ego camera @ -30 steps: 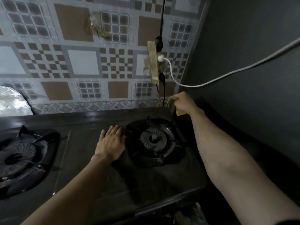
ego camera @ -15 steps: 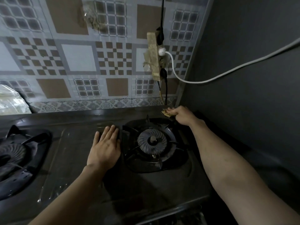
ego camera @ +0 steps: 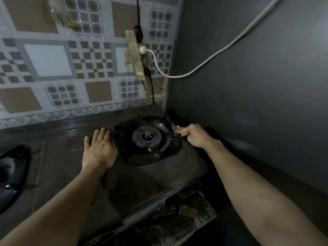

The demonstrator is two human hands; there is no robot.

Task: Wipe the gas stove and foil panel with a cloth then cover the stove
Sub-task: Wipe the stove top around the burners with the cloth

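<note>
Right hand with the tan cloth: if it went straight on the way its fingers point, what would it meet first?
Probably the black pan support of the right burner. The right hand pinches the small tan cloth at the support's right edge, pointing left; depth is unclear.

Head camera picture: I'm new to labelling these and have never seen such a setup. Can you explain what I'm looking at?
There is no machine here. A person wears a camera on the head, looking forward and down at their own arms. The left hand lies flat on the dark gas stove, beside the right burner. The right hand holds a small yellowish cloth in a closed grip at that burner's right edge. Behind is a patterned wall panel with a power strip and a white cable.
</note>
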